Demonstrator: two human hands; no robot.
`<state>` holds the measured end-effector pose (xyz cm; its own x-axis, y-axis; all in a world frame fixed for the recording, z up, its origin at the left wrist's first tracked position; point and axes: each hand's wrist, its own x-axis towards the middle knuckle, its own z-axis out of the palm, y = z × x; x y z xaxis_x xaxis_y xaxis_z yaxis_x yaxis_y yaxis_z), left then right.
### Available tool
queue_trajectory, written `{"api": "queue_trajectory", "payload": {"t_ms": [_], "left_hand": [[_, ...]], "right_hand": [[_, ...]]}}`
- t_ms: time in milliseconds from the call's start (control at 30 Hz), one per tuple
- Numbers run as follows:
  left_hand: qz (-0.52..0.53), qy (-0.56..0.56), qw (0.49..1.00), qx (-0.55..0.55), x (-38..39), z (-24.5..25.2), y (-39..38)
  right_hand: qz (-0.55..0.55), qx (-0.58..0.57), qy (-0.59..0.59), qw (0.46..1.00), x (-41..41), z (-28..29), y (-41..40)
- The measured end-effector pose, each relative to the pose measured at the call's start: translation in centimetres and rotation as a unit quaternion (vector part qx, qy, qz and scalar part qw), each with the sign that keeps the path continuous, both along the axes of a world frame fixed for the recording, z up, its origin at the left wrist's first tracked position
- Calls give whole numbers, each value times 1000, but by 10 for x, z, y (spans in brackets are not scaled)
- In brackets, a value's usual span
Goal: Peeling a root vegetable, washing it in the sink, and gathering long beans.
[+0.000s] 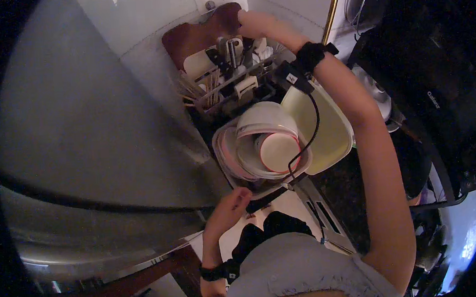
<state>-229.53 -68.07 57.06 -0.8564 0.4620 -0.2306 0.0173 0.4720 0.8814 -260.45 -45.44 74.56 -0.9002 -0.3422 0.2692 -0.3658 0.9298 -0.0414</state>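
My right hand (pixel 250 22) reaches to the far wall and holds the right edge of a dark reddish-brown cutting board (pixel 193 36); its fingertips are hidden. The board leans in the corner behind a utensil rack (pixel 228 84) filled with chopsticks (pixel 214 89), knife handles and spoons. My left hand (pixel 231 207) hangs by the front corner of a plastic basin (pixel 260 193), fingers loosely bent, with nothing visible in it. Stacked inside the basin are white bowls (pixel 266 116) and an upturned red-rimmed bowl (pixel 280 152).
A pale yellow plastic tub (pixel 326 131) stands right of the bowls. The large grey refrigerator (pixel 87 116) borders the left side. On the right is a black Galanz appliance (pixel 440 77). A black cable (pixel 316 120) hangs from my right wrist device across the basin. A wall socket (pixel 208 1) is above the board.
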Motion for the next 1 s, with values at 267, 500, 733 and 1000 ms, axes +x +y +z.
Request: {"api": "queue_trajectory", "payload": {"t_ms": [267, 500, 733, 1000], "left_hand": [[21, -16, 999, 18, 2, 0, -1], [27, -17, 999, 21, 0, -8, -8], [19, -24, 999, 32, -4, -8, -5], [7, -59, 998, -3, -8, -4, -3]], "right_hand": [[27, -17, 36, 999, -37, -13, 11], [-21, -33, -59, 997, -56, -21, 27], [-22, -43, 14, 999, -65, -32, 31], [16, -61, -85, 994, -35, -46, 38]]}}
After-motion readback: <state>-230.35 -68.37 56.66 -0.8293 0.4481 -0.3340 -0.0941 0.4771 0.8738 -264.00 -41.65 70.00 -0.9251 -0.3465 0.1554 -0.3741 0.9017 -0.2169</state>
